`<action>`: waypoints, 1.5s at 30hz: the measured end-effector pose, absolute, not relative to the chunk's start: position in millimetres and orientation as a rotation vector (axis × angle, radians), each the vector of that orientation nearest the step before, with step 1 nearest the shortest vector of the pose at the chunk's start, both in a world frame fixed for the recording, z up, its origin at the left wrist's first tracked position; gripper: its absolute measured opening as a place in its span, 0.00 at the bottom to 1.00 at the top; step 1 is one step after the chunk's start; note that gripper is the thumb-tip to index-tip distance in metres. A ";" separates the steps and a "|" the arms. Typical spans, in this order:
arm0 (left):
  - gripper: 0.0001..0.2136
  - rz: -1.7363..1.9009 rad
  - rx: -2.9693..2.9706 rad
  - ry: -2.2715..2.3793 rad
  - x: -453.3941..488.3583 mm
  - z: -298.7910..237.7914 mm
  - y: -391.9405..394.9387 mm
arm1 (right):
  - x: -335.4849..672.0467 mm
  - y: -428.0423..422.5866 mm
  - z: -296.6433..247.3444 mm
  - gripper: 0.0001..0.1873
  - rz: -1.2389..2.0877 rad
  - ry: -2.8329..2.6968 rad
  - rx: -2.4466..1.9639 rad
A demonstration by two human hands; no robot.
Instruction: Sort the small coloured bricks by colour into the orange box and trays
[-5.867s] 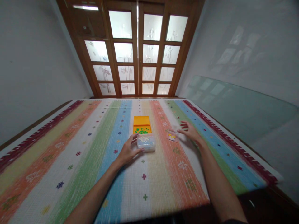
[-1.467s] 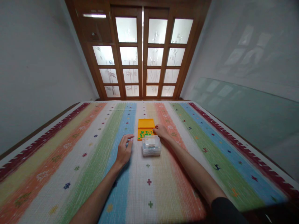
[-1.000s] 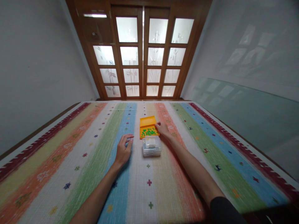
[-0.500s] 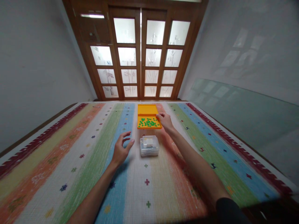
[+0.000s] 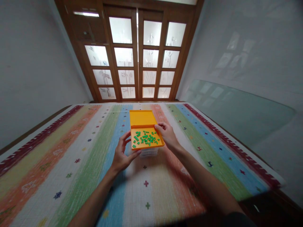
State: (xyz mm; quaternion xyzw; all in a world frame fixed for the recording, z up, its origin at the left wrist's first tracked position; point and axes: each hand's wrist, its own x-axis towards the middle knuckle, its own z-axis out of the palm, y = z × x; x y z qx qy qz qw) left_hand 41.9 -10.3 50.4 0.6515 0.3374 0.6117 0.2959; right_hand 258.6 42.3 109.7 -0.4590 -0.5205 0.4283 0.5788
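An orange-yellow plastic box (image 5: 143,119) lies opened flat, its lid half folded back on the far side. Many small green pieces (image 5: 147,138) are scattered in the near half. My right hand (image 5: 167,134) pinches the box's right edge near the hinge, thumb on top. At the left edge, my left hand (image 5: 123,154) has its fingers against the side and its thumb along the near left corner. The box is held up over a clear plastic case (image 5: 149,152), which it mostly hides; only the case's near edge shows.
A striped, patterned cloth (image 5: 146,195) covers the long table. Beyond its far end stand wooden doors (image 5: 138,63) with frosted panes. Pale walls rise on both sides, with a glass panel (image 5: 227,107) leaning at the right.
The orange-yellow box has come nearer and slightly left, now over the clear case. My left hand, formerly apart with fingers spread, has taken hold of the box's left side.
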 end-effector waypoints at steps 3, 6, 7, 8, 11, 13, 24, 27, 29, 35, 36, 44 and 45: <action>0.37 1.633 1.735 0.843 42.8 49.7 -13.0 | 260.7 32.5 109.2 0.16 1.023 -1.193 -1.058; 0.37 1.650 1.709 0.751 43.5 47.4 -13.5 | 263.7 25.8 109.5 0.16 1.068 -1.184 -1.042; 0.36 1.656 1.700 0.708 43.7 46.7 -13.3 | 264.5 24.2 109.7 0.16 1.084 -1.184 -1.041; 0.36 1.659 1.690 0.668 43.8 46.2 -13.1 | 265.2 23.0 110.0 0.17 1.098 -1.183 -1.046; 0.35 1.656 1.662 0.593 44.1 46.7 -13.0 | 265.7 20.9 111.4 0.17 1.137 -1.176 -1.059; 0.34 1.649 1.639 0.584 44.2 48.2 -13.8 | 264.8 20.8 112.9 0.19 1.197 -1.141 -1.024; 0.43 1.600 1.551 0.648 44.8 52.7 -17.4 | 253.9 20.8 118.8 0.23 1.389 -1.023 -0.865; 0.42 1.593 1.542 0.648 44.2 51.6 -17.4 | 254.0 21.4 117.0 0.23 1.420 -1.032 -0.859; 0.41 1.591 1.544 0.647 43.9 51.1 -17.8 | 254.7 22.4 116.3 0.24 1.448 -1.021 -0.854; 0.40 1.574 1.564 0.661 43.8 52.1 -19.3 | 256.0 24.0 116.6 0.23 1.504 -0.983 -0.794; 0.40 1.573 1.568 0.657 43.8 52.3 -19.4 | 256.3 24.0 116.4 0.23 1.505 -0.983 -0.789; 0.38 1.562 1.571 0.616 44.2 54.0 -20.6 | 261.9 22.2 114.8 0.25 1.444 -1.087 -0.794; 0.38 1.560 1.572 0.609 44.1 54.1 -20.7 | 262.7 22.1 114.9 0.25 1.444 -1.092 -0.787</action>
